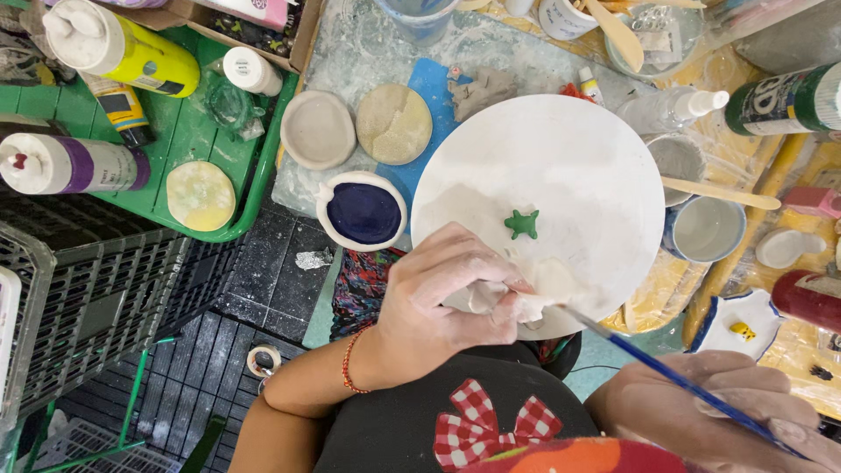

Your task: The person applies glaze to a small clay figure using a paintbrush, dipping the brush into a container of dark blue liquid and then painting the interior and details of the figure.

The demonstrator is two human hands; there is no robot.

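Head view: the left hand (442, 293) clenches a small white clay piece (499, 298) at the near rim of the white round board (561, 166). The right hand (710, 407) grips a blue paintbrush (653, 363), its long axis slanting up-left, tip touching the piece.

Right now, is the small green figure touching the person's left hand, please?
Apart. The head view shows the green figure alone on the white round board, with bare white surface between it and the left hand.

Paint-smeared table (368, 52) with white round board (561, 166), clay dishes, cups, perhaps a blue mat (434, 88) underneath.
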